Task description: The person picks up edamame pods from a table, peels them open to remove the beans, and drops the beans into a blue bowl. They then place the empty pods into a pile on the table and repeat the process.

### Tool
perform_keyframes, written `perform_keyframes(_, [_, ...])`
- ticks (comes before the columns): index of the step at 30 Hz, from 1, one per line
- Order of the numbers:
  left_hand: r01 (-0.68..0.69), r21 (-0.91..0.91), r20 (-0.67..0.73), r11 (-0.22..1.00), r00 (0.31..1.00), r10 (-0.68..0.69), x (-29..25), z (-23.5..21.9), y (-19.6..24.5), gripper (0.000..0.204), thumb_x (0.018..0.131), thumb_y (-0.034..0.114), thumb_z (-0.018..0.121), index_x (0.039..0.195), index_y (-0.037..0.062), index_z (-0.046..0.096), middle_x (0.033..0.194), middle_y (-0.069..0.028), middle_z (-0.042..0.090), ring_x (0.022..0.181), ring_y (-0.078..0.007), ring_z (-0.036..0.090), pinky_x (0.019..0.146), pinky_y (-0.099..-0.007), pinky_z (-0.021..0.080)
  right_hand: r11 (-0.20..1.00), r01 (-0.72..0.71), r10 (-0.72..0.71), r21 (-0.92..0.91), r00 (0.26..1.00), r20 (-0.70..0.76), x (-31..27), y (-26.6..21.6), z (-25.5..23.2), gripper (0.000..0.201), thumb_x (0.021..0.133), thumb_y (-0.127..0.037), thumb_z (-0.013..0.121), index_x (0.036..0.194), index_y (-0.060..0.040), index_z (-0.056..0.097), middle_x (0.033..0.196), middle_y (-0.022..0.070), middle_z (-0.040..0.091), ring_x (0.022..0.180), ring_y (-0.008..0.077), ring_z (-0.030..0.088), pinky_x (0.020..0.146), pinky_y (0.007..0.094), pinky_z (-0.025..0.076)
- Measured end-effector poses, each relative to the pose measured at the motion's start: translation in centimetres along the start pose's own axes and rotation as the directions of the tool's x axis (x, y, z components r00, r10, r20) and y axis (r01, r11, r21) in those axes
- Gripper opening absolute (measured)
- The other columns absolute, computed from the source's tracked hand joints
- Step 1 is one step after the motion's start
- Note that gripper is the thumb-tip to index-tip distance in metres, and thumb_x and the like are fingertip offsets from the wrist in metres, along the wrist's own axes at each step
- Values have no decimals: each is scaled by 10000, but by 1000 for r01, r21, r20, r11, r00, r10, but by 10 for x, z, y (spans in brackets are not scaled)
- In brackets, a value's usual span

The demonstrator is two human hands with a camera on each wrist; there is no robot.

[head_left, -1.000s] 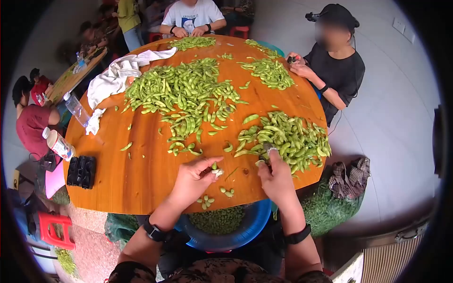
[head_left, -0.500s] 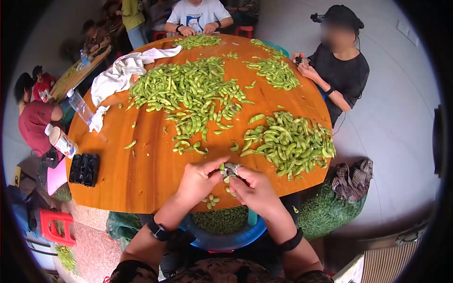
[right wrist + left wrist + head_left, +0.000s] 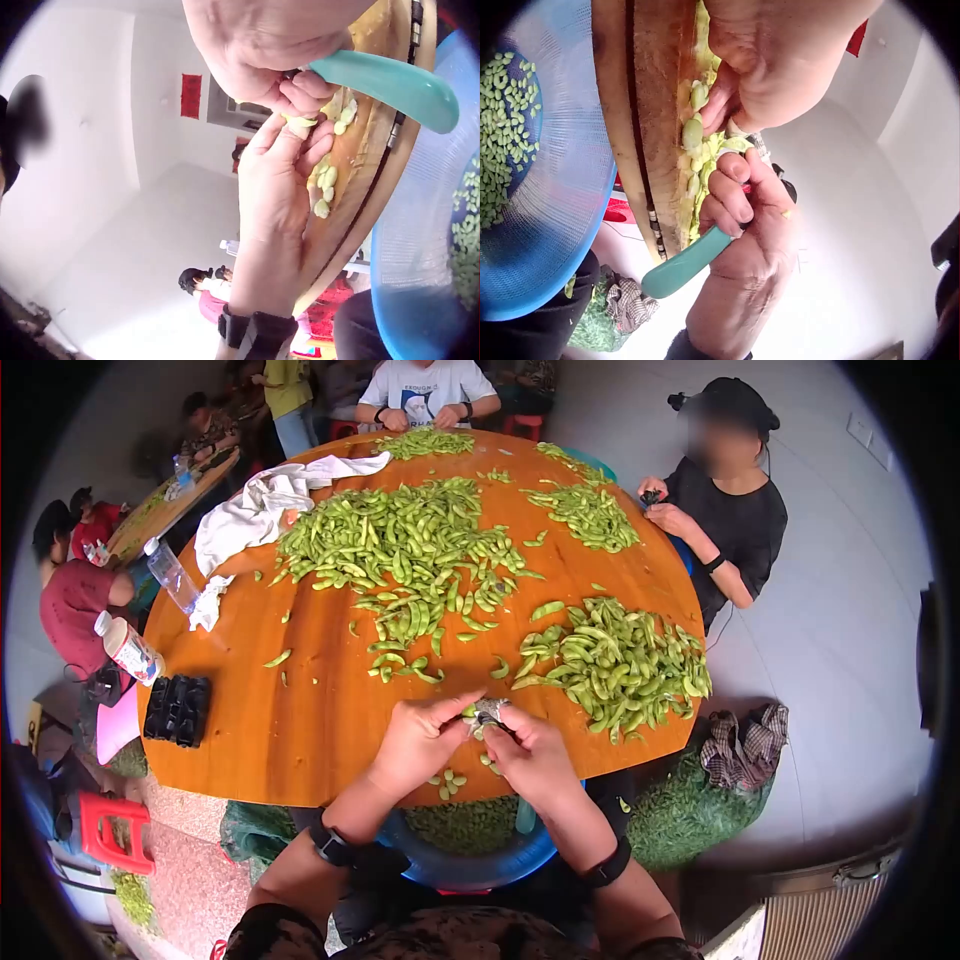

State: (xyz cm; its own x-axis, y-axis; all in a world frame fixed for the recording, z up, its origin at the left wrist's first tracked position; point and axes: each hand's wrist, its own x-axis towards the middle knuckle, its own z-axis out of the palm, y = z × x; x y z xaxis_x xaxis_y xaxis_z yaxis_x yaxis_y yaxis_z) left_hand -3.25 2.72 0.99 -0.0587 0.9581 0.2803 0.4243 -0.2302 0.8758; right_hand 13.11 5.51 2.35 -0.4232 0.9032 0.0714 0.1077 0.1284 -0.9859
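Note:
My left hand (image 3: 412, 745) pinches a green soybean pod (image 3: 301, 121) between thumb and fingers, low over the near table edge. Close against it, my right hand (image 3: 540, 760) has its fingers curled round a tool with a curved teal handle (image 3: 690, 264); the fingers hide the tool's head. Both sets of fingertips meet at the pod. Under the hands, several shelled beans (image 3: 447, 785) lie by the edge of the wooden table (image 3: 330, 720). A heap of pods (image 3: 620, 670) sits just beyond my right hand.
Below the edge stands a blue basin (image 3: 555, 262) with shelled beans in it. A larger pod heap (image 3: 400, 540), a white cloth (image 3: 250, 520), bottles (image 3: 130, 650) and a black tray (image 3: 177, 710) are on the table. A person in black (image 3: 730, 530) sits at the right.
My right hand has moved left from the near pod heap to my left hand, and both now work together at the pod. Over the last half second they have barely moved.

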Motion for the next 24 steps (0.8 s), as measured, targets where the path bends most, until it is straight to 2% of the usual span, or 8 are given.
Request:
perform_keyframes(3, [20,-21,33,1000,999,-19,1,-2,5,403,832,-74,596,1212,54,634,919,-70,717,771,-78,651,698,-235,549,975,-126,119,181,992,45,2,-1,-3,66,907,-70,569,934,-41,621,670,-20,531,557,60,475,487,250,366])
perform_keyframes(5, [68,-156,68,985,996,-58,1,-2,4,391,844,-77,581,1208,54,637,937,-62,714,779,-75,650,709,-224,549,826,-377,320,419,925,202,2,-10,-10,109,925,-106,576,1005,-77,646,685,-29,529,486,30,394,417,198,277])
perform_keyframes(15, [308,-514,273,801,944,-187,5,-10,5,348,925,3,510,1262,48,583,856,-27,681,700,-105,663,662,-228,549,694,-514,337,505,851,403,6,-4,-30,97,925,-137,578,977,-92,647,675,-42,503,480,23,370,413,187,242])
perform_keyframes(18, [398,-335,307,854,903,-300,4,-7,19,274,923,48,524,1191,24,575,800,-14,660,688,-85,647,630,-235,534,811,-415,320,413,905,281,-1,-3,-19,119,905,-111,584,992,-62,649,693,-16,544,509,59,438,434,220,321])
perform_keyframes(20, [297,-92,222,950,937,-271,4,-4,25,240,894,16,481,1123,22,555,828,-77,672,694,-152,658,611,-268,525,999,20,-22,41,999,47,-2,10,-9,148,882,-80,583,1013,-42,640,710,56,586,552,113,514,486,271,402])
perform_keyframes(21, [297,-91,221,950,937,-272,3,0,21,240,894,16,481,1123,22,555,828,-77,672,694,-152,658,611,-268,525,999,21,-23,41,999,48,-3,12,-8,148,882,-80,583,1013,-42,640,710,56,586,552,113,514,486,271,402])
perform_keyframes(23, [-54,97,32,994,998,51,0,9,9,259,850,-15,469,1099,5,538,808,-138,661,715,-221,664,648,-310,521,976,135,-136,-171,991,5,-3,14,-7,194,862,-45,568,1044,-48,636,720,125,603,563,175,557,523,315,444])
perform_keyframes(24, [3,106,44,994,999,-8,0,7,16,315,823,-40,473,1131,-6,527,848,-184,646,739,-310,651,700,-358,522,976,140,-140,-169,990,9,-3,10,-7,194,862,-45,568,1044,-48,636,720,125,603,563,175,557,523,315,444])
